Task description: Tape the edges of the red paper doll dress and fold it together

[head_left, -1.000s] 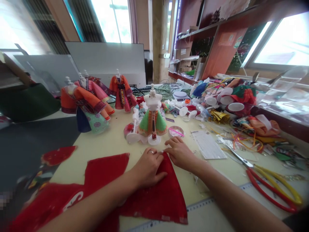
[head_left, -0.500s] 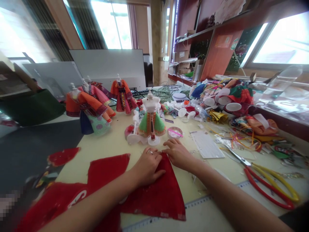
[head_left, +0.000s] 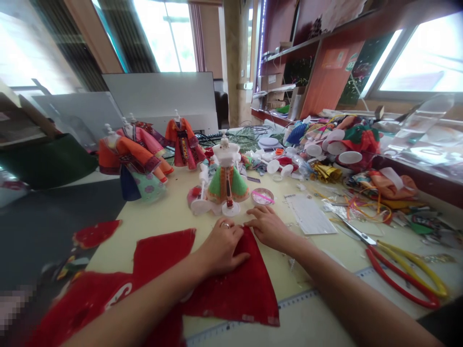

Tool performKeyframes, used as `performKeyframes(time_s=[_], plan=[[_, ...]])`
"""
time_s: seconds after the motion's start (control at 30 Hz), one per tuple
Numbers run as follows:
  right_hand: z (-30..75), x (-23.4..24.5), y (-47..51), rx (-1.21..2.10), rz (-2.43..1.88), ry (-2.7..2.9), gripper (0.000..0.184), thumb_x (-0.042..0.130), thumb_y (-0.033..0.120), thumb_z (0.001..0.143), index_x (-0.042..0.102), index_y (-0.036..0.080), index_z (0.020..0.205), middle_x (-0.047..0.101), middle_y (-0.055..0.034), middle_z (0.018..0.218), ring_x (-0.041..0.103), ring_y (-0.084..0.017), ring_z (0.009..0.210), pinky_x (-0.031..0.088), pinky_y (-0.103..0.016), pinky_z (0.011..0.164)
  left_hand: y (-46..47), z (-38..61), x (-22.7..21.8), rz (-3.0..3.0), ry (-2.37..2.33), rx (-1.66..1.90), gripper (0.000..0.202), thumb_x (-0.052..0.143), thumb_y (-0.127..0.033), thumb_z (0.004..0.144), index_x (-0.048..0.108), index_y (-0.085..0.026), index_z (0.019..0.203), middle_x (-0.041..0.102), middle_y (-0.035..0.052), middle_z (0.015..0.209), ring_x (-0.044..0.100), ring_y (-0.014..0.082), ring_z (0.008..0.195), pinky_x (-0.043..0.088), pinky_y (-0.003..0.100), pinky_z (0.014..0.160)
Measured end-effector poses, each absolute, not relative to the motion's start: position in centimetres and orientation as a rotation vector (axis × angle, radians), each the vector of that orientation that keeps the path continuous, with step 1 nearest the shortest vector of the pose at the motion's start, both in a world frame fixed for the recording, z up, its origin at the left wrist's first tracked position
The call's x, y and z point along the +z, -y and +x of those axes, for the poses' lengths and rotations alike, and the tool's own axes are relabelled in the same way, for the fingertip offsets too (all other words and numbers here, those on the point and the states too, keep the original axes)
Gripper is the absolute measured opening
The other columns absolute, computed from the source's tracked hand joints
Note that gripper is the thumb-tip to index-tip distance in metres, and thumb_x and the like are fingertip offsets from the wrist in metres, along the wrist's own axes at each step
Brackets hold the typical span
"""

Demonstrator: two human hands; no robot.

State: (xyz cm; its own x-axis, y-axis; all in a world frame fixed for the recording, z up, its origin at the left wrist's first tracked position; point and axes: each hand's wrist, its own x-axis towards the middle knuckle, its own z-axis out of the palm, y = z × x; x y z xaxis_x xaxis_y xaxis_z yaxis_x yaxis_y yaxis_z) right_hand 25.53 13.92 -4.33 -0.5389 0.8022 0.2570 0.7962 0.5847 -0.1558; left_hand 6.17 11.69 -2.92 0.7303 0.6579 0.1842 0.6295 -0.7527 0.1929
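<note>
A piece of red cloth (head_left: 235, 294) lies on the table in front of me, wide at the near end and narrow at the far end. My left hand (head_left: 226, 248), a ring on one finger, presses on this cloth. Its fingers are bent together over the narrow end, and the thumb points to the right. My right hand (head_left: 267, 226) has its fingertips closed on the far right corner of the same cloth, close to the left fingertips. The bit of cloth between the fingertips is hidden. Just beyond stands a small white dress form (head_left: 227, 156) wearing a green and orange skirt (head_left: 213, 185).
More red cloth pieces (head_left: 162, 253) lie to the left. Large scissors (head_left: 401, 270) with red and yellow handles, a white sheet (head_left: 311, 215) and a small round dish (head_left: 262, 196) are on the right. Several dressed forms (head_left: 183, 142) stand behind. A ruler (head_left: 298, 300) lies near the front.
The view has shifted slightly. Both hands stay at the narrow end of the red cloth, with only slight finger movement.
</note>
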Motion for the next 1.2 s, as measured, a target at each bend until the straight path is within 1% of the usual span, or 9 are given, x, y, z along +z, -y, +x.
performKeyframes(time_s=[0.17, 0.23, 0.33, 0.43, 0.6, 0.73, 0.9, 1.07, 1.2], plan=[[26.0, -3.8, -14.1, -0.045, -1.323, 2.464, 0.031, 0.052, 0.009, 0.079, 0.072, 0.021, 0.099, 0.055, -0.0098, 0.128, 0.044, -0.028, 0.116, 0.031, -0.047, 0.100, -11.6, 6.2, -2.9, 2.796, -1.065, 0.404, 0.041, 0.062, -0.041, 0.076, 0.057, -0.012, 0.104, 0.064, 0.0120, 0.093, 0.053, 0.0303, 0.099, 0.035, 0.047, 0.096], [26.0, -3.8, -14.1, -0.069, -1.300, 2.465, 0.033, 0.051, 0.009, 0.079, 0.071, 0.022, 0.101, 0.053, -0.0088, 0.131, 0.042, -0.027, 0.118, 0.029, -0.047, 0.102, -11.5, 6.2, -3.0, 2.788, -1.074, 0.422, 0.043, 0.062, -0.041, 0.075, 0.058, -0.011, 0.106, 0.064, 0.0132, 0.093, 0.052, 0.0312, 0.100, 0.036, 0.048, 0.095], [25.5, -3.9, -13.9, -0.071, -1.230, 2.526, 0.028, 0.054, 0.013, 0.079, 0.073, 0.023, 0.097, 0.058, -0.0069, 0.125, 0.043, -0.026, 0.115, 0.030, -0.044, 0.101, -11.6, 6.1, -3.2, 2.765, -1.074, 0.452, 0.043, 0.063, -0.040, 0.074, 0.059, -0.011, 0.106, 0.065, 0.0130, 0.093, 0.053, 0.0309, 0.100, 0.036, 0.048, 0.096], [25.2, -4.1, -13.7, -0.064, -1.204, 2.560, 0.024, 0.055, 0.015, 0.079, 0.074, 0.021, 0.092, 0.061, -0.0092, 0.120, 0.045, -0.026, 0.113, 0.030, -0.043, 0.100, -12.2, 5.8, -3.1, 2.722, -1.090, 0.512, 0.042, 0.065, -0.039, 0.073, 0.060, -0.014, 0.106, 0.066, 0.0114, 0.098, 0.054, 0.0294, 0.104, 0.038, 0.046, 0.096], [25.3, -4.1, -13.7, -0.043, -1.209, 2.555, 0.024, 0.055, 0.015, 0.080, 0.074, 0.022, 0.094, 0.061, -0.0096, 0.118, 0.045, -0.025, 0.113, 0.032, -0.042, 0.098, -12.8, 4.2, -1.9, 2.600, -1.235, 0.716, 0.030, 0.058, -0.035, 0.082, 0.059, -0.017, 0.106, 0.064, 0.0100, 0.105, 0.056, 0.0253, 0.104, 0.043, 0.041, 0.092], [25.4, -4.1, -13.7, -0.033, -1.209, 2.529, 0.022, 0.055, 0.015, 0.081, 0.074, 0.022, 0.091, 0.062, -0.0101, 0.117, 0.046, -0.025, 0.111, 0.033, -0.042, 0.097, -10.7, 3.4, -1.1, 2.505, -1.337, 0.754, 0.026, 0.055, -0.032, 0.083, 0.060, -0.018, 0.105, 0.064, 0.0097, 0.102, 0.058, 0.0253, 0.099, 0.045, 0.043, 0.089], [25.3, -4.3, -13.7, -0.039, -1.200, 2.448, 0.022, 0.053, 0.011, 0.079, 0.073, 0.019, 0.087, 0.063, -0.0099, 0.113, 0.048, -0.026, 0.108, 0.034, -0.042, 0.096, -7.9, 3.3, -1.7, 2.348, -1.323, 0.536, 0.026, 0.057, -0.025, 0.079, 0.062, -0.018, 0.104, 0.066, 0.0096, 0.102, 0.059, 0.0257, 0.097, 0.045, 0.045, 0.090], [24.9, -3.9, -13.4, -0.053, -1.189, 2.296, 0.023, 0.048, 0.011, 0.083, 0.068, 0.016, 0.093, 0.065, -0.0097, 0.105, 0.050, -0.023, 0.100, 0.036, -0.040, 0.095, -8.0, 3.1, -2.4, 1.882, -1.335, 0.736, 0.022, 0.052, -0.025, 0.082, 0.064, -0.018, 0.099, 0.069, 0.0079, 0.100, 0.064, 0.0220, 0.092, 0.050, 0.039, 0.085], [24.6, -3.7, -13.2, -0.041, -1.169, 2.241, 0.022, 0.046, 0.013, 0.085, 0.066, 0.016, 0.092, 0.066, -0.0086, 0.095, 0.051, -0.021, 0.092, 0.038, -0.037, 0.091, -8.4, 3.2, -2.5, 1.775, -1.339, 0.776, 0.023, 0.050, -0.029, 0.084, 0.063, -0.015, 0.095, 0.070, 0.0070, 0.092, 0.066, 0.0205, 0.086, 0.053, 0.034, 0.077]])
